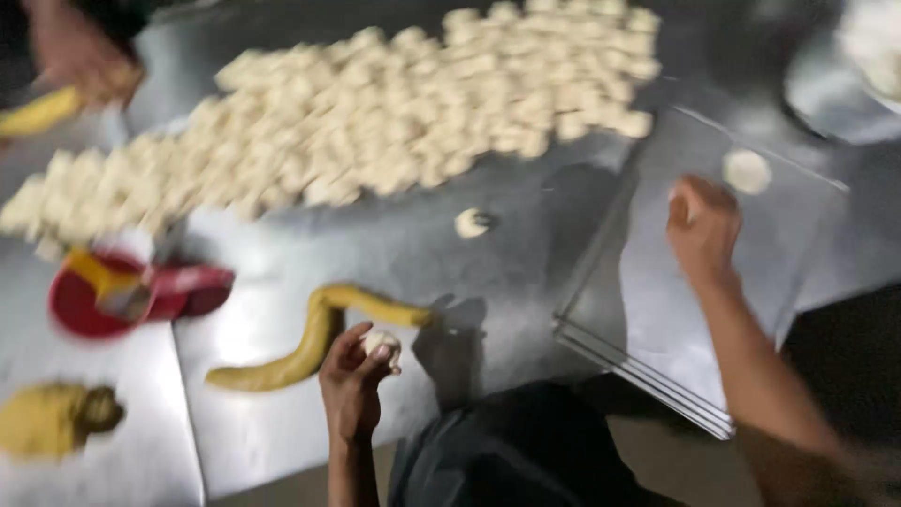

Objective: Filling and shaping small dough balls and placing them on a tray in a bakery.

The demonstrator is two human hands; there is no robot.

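While the view is blurred by motion, the main layout reads well enough. The left hand (352, 385) is raised at the near edge of the steel table (282, 272), fingers curled around a small dough ball (383, 344) pinched between thumb and fingertips, held up off the surface as if to shape it in the hand. The right hand (702, 225) reaches out over a metal tray (657, 310) on the right, fingers bunched loosely; whether it grips anything cannot be told. One flattened dough round (747, 171) lies on the tray just beyond that hand, apart from it.

Just left of the dough ball a long yellow roll (310, 343) of filling curves across the table, close at hand for pinching bits off. A yellow lump (52, 418) sits at the near left. A red bowl (94, 300) with a scraper stands farther left. A broad heap of cut dough pieces (375, 122) covers the far side, and a stray piece (472, 222) lies alone mid-table. At the far left another person's hand (80, 52) holds something yellow.
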